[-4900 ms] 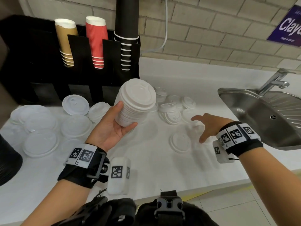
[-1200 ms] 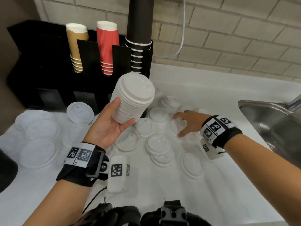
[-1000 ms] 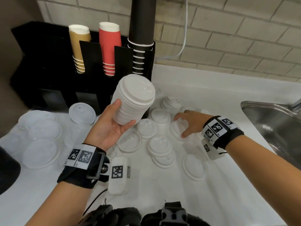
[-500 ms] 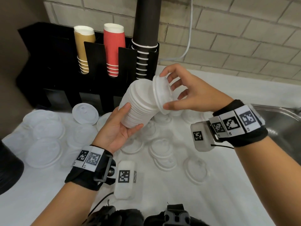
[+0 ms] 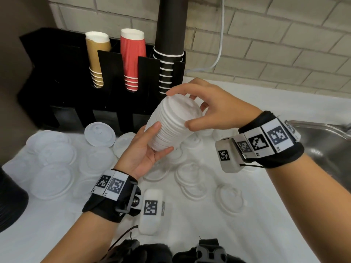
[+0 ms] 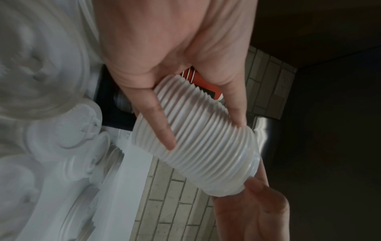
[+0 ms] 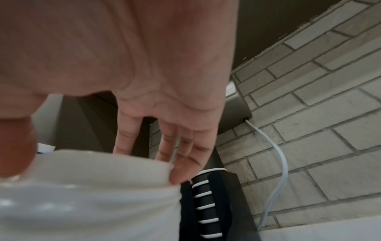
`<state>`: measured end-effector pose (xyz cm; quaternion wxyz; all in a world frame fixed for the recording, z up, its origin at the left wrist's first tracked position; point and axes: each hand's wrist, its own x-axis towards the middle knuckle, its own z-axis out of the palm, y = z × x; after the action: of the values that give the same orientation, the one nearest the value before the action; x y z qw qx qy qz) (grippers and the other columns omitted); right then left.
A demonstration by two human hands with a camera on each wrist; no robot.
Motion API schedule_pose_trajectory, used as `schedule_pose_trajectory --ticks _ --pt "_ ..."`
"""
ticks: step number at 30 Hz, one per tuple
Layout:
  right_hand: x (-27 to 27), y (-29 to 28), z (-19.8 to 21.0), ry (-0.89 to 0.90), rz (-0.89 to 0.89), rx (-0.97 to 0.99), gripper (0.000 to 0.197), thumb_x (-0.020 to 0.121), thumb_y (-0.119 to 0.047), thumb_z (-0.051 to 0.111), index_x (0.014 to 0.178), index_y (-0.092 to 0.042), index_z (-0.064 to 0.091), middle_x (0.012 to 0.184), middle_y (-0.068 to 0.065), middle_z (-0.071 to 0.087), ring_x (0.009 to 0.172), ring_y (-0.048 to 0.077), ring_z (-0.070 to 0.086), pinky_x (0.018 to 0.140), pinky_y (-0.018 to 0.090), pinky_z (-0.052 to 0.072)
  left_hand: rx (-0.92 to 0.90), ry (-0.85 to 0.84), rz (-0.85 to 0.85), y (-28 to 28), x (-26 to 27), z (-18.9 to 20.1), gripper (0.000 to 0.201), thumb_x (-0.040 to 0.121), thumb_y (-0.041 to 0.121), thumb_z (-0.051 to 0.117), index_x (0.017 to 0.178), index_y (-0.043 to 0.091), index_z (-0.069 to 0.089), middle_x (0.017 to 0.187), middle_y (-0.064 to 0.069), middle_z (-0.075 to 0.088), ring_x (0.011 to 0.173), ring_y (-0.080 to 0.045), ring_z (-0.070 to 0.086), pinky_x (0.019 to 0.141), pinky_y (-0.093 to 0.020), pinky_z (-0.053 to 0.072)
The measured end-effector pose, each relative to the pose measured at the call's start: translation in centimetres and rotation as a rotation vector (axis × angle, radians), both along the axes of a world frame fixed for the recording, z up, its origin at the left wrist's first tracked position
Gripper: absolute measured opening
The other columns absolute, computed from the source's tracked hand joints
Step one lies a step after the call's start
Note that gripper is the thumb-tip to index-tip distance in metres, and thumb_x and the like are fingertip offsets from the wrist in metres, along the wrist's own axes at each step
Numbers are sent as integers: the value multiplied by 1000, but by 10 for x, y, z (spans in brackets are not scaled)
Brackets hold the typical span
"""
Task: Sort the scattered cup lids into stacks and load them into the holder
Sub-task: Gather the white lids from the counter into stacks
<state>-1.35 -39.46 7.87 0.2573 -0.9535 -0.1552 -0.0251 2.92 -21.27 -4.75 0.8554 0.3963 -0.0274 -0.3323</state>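
At nine o'clock on the white counter [image 5: 47, 234], wide flat translucent plastic lids [image 5: 51, 184] lie scattered, apart from the smaller ones. Behind them, at eleven o'clock, the black slotted cup-and-lid holder [image 5: 62, 76] stands against the brick wall, carrying tan, red and black paper cups.

Toward the centre, the left hand [image 5: 141, 153] cradles a tall nested stack of small white domed plastic lids [image 5: 171, 126], thumb on one side and fingers curled round the ribbed wall on the other, as the left wrist view confirms. The stack is off the counter and tilted, its long axis running from the left palm at seven o'clock up to its capped end at one o'clock.

There the right hand [image 5: 214, 107] meets it: thumb and fingertips curl over the rim of the topmost lid, seating it. The right hand therefore lies straight along the stack's axis, so the press should probably go down that axis into the left palm.

At five o'clock, more small white lids [image 5: 230, 199] lie loose, nearer the right hand; the holder is nearer the left.
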Motion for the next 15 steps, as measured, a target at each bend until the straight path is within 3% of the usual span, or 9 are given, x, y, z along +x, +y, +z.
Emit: schedule_pose_trajectory --ticks 6,10,15 --pt "0 4 3 -41 -16 -21 64 71 -25 77 124 -43 45 119 -5 45 102 -4 44 78 -2 34 -42 35 1 -3 -1 2 70 71 39 66 135 15 53 132 -10 62 110 -22 66 66 -29 60" --pt "1 7 5 -43 -41 -22 62 73 -25 77 125 -40 48 115 -8 45 102 2 45 79 4 35 -59 42 -4 -2 1 3 65 70 39 66 130 16 55 128 -9 63 103 -19 69 64 -29 59" --pt "7 10 9 -42 -39 -23 54 78 -25 76 126 -32 54 105 -26 45 99 -7 44 77 0 34 -68 6 -23 0 3 3 65 70 27 68 133 20 49 124 -6 62 99 -19 71 62 -28 59"
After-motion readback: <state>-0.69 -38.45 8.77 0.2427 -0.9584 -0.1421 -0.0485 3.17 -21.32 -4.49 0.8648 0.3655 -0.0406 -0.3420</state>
